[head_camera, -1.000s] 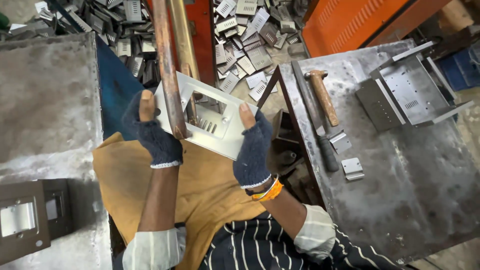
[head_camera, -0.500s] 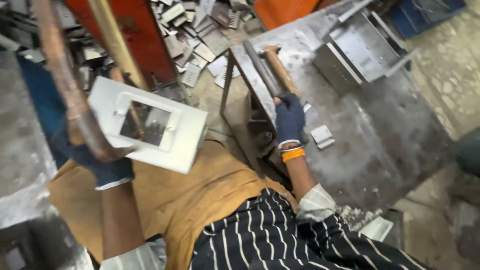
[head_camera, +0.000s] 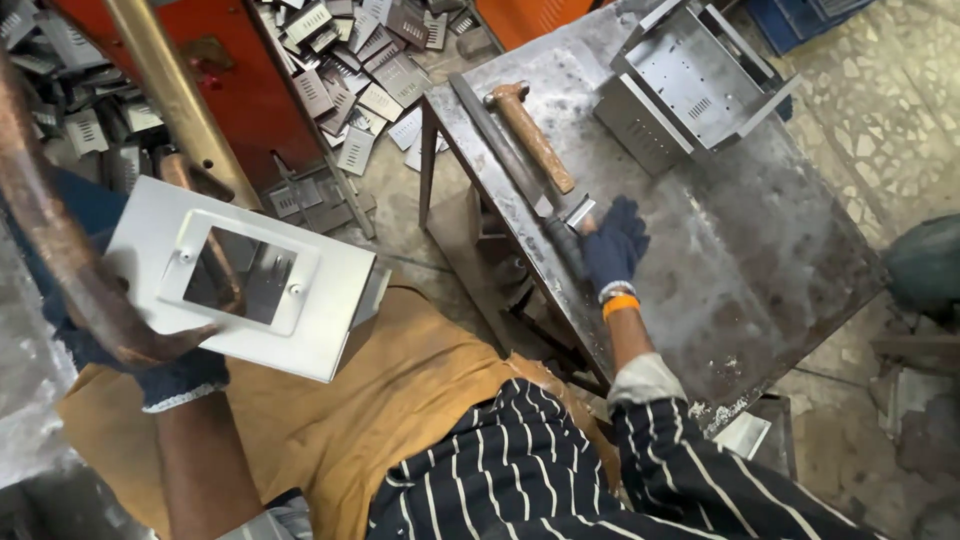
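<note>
On steel table, open metal box, hammer, gloved right hand

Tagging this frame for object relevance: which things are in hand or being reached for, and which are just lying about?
In hand:
left hand holds the white metal panel
right hand rests on a small metal bracket on the steel table

Lying about:
hammer
grey metal box
scattered vented plates on the floor

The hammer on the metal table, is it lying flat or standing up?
Lying flat. The hammer rests on its side on the metal table, wooden handle pointing toward the gloved right hand, which isn't gripping it.
</note>
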